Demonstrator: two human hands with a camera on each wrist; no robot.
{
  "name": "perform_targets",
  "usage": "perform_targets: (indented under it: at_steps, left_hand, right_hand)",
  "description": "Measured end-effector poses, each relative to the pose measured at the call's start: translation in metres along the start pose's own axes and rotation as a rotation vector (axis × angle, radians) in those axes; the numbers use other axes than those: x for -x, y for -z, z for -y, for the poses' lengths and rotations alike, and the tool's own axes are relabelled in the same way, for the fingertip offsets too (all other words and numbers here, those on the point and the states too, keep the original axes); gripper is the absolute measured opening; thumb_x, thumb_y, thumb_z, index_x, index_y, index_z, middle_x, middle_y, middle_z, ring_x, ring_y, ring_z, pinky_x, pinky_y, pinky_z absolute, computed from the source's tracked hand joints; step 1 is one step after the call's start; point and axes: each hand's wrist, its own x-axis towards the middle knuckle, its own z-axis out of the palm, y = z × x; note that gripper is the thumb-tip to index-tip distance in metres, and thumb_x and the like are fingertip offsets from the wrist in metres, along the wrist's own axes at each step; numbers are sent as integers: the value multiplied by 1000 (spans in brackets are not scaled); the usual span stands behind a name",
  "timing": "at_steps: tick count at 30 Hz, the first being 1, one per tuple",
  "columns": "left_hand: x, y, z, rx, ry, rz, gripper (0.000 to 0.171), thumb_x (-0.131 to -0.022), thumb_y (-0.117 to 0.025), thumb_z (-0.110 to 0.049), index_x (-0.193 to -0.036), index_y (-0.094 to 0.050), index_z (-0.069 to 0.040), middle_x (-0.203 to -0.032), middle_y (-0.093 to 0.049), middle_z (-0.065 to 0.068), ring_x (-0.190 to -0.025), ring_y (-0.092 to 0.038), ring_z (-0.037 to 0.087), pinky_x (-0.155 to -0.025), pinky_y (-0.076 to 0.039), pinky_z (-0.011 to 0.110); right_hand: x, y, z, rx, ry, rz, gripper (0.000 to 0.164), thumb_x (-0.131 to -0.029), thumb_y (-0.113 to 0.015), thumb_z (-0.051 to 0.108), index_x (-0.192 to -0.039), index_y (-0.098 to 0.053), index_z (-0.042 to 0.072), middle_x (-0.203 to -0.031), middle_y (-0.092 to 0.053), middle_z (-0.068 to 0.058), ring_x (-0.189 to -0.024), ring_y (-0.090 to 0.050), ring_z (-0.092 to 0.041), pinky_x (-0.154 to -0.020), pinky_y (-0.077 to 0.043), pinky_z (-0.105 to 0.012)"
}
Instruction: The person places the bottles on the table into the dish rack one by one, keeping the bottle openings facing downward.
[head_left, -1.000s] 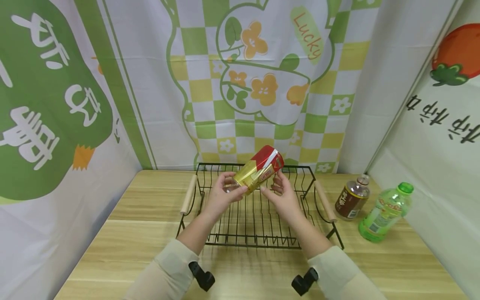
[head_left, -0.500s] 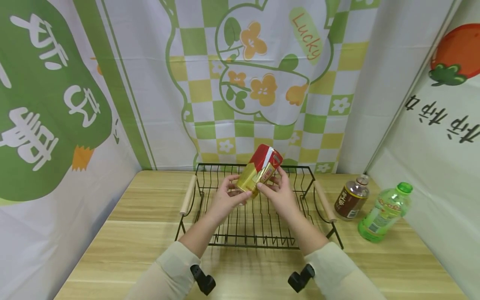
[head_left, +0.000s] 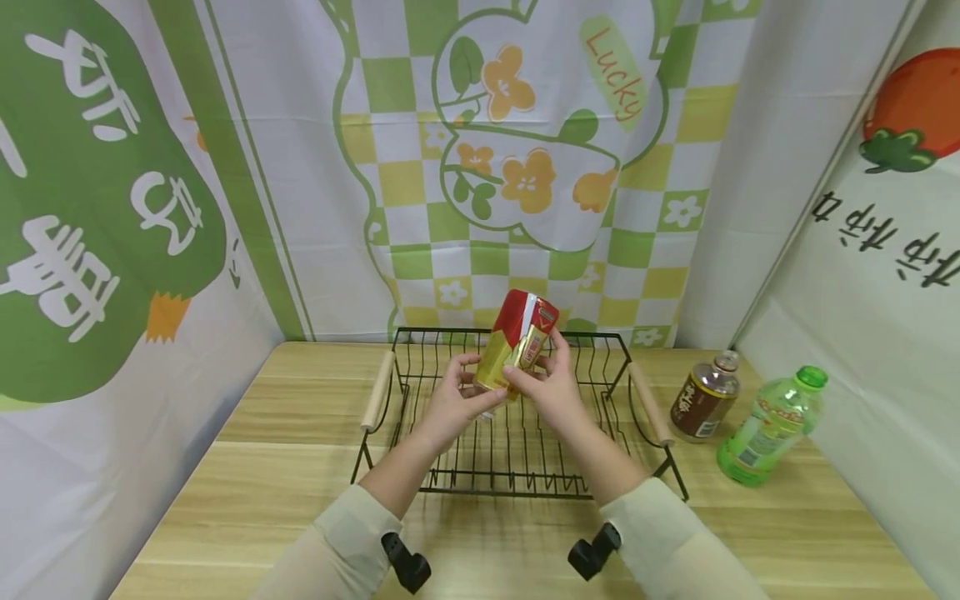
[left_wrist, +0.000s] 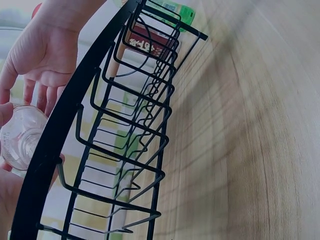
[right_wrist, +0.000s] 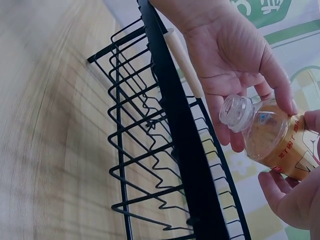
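A clear plastic bottle [head_left: 517,342] with a red and gold label is held tilted above the black wire dish rack, base up and neck down. My left hand [head_left: 453,402] holds it near the neck end, thumb and fingers on either side. From the right, my right hand [head_left: 551,379] grips the label, its thumb across the front. In the right wrist view the neck [right_wrist: 237,114] shows uncapped, close to the left hand's fingers. The left wrist view shows the bottle's clear shoulder [left_wrist: 20,137] between both hands.
The dish rack [head_left: 517,482] with wooden side handles stands on the wood-grain table [head_left: 262,450] below the hands. On its right are a brown-labelled bottle [head_left: 703,400] and a green bottle [head_left: 772,429] with a green cap. Printed curtains [head_left: 525,275] enclose the back and sides.
The held bottle has turned more upright, its red base end swinging left. My right hand has shifted slightly left with it, its thumb now further across the label. The rack and other bottles stay put.
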Motion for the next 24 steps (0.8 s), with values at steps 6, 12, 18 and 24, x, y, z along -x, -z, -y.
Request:
perform_targets:
  at_steps: [6, 12, 18, 24]
  left_hand:
    - [3, 9, 1, -71, 4, 3, 71, -90, -70, -28, -148, -31, -17, -134, -45, 20, -124, -55, 34, -93, -55, 45]
    - [7, 29, -3, -199, -2, -86, 65, -95, -61, -38, -148, -35, -11, -149, -41, 18, -138, -41, 37, -108, -42, 55]
    - [7, 62, -9, -290, -43, -200, 58, -99, -56, -32, -147, -37, -5, -156, -31, 19, -145, -27, 39, -118, -28, 56]
    - [8, 98, -7, -404, 2, -238, 59, -102, -48, -35, -152, -31, -8, -161, -20, 19, -148, -20, 42, -117, -26, 60]
  right_hand:
    - [-4, -4, 0, 30, -9, -13, 99, -88, -71, 14, -157, -1, 26, -143, -43, -24, -124, -53, -43, -96, -53, -45]
    - [-9, -8, -1, 22, -26, -23, 101, -87, -71, 11, -157, -1, 27, -140, -44, -22, -123, -54, -41, -98, -52, -46]
    - [-14, -11, -4, 3, -43, -21, 101, -88, -71, 10, -157, 1, 30, -140, -42, -22, -122, -53, -39, -101, -51, -46]
    - [-20, -17, -4, 21, -42, -17, 101, -88, -71, 11, -157, 1, 28, -141, -42, -23, -121, -54, -39, -100, -51, -46]
